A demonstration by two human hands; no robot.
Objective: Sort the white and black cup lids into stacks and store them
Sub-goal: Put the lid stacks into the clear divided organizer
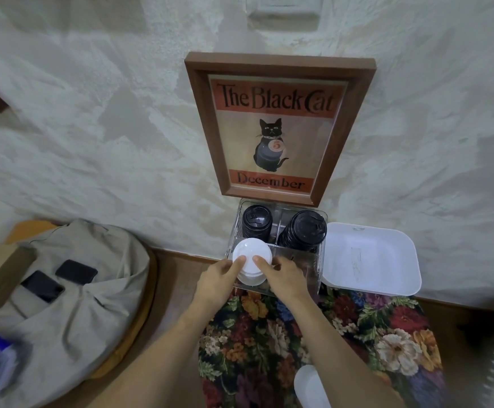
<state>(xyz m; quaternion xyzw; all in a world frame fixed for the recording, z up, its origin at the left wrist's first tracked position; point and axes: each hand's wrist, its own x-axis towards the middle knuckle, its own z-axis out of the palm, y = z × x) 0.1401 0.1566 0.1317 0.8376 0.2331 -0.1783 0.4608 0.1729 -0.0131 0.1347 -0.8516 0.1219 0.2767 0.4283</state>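
Nearest, at the near edge of the surface [178,278]: one white object [310,387], partly hidden behind the right forearm, on a floral cloth [387,334]; possibly more lids, though this could not be told.

Item, both forearms reached forward over the cloth and converged toward the far edge.

Item, left hand [219,279] and right hand [285,275], flanking the white lid stack [251,253]. One forefinger of each lay across the top lid; the remaining fingers [275,267] appeared to curl about the stack's sides, gripping it between the two hands, their lower parts hidden.

Item, white lid stack, upright in the near-left compartment of a clear organiser [307,269] standing at the far edge against the wall. Near-right compartment showed no lids.

Item, two black lid stacks, one in the far-left compartment [257,223], one, leaning, in the far-right [304,231].

Item, white tub [369,257], just beside the organiser toward the right edge.

Item, framed print [278,128], behind the organiser on the wall.

Step judged in hand: seating the white stack in its compartment; black sorting looked done. Next move would call for pressing the stack level and letting go without tipping it, then gathering any remaining white lids.
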